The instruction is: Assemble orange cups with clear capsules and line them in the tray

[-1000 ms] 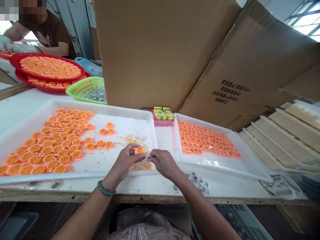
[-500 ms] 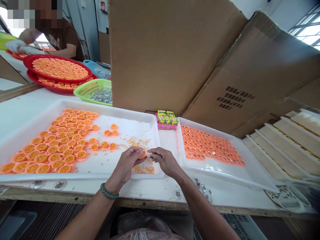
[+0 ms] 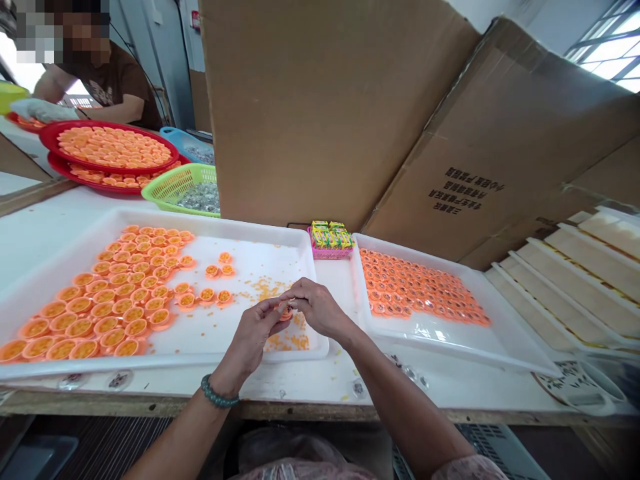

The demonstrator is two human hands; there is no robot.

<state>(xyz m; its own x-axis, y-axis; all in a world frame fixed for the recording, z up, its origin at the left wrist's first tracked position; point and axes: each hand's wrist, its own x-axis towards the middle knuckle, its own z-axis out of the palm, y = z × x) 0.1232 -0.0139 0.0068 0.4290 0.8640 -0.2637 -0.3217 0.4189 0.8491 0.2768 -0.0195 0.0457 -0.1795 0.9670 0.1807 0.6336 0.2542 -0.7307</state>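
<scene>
My left hand (image 3: pixel 253 330), with a green bead bracelet on its wrist, pinches a small orange plastic cup (image 3: pixel 287 313) above the right end of a white tray (image 3: pixel 240 340). Fingers closed, my right hand (image 3: pixel 317 307) meets it at the cup's rim. Dark marks show at the cup's mouth, like those on the clear discs; the fingertips partly cover the small clear disc there. Rows of orange cups filled with yellow bits (image 3: pixel 105 310) stand on the tray's left side, several more near its middle. Loose yellow bits (image 3: pixel 265 288) lie scattered beside my hands.
A second white tray (image 3: pixel 440 343) on the right holds orange cups topped with dark-marked discs (image 3: pixel 415 283). Clear discs (image 3: pixel 120 380) lie along the table edge. Behind are a pink basket of yellow packets (image 3: pixel 331 240), cardboard (image 3: pixel 320 113), a green basket (image 3: pixel 173 193), red trays (image 3: pixel 107 143) and a gloved co-worker (image 3: pixel 115 87).
My right hand has moved left and slightly up, bringing the clear disc from beside the cup onto its mouth. My left hand still holds the cup. The view has shifted slightly.
</scene>
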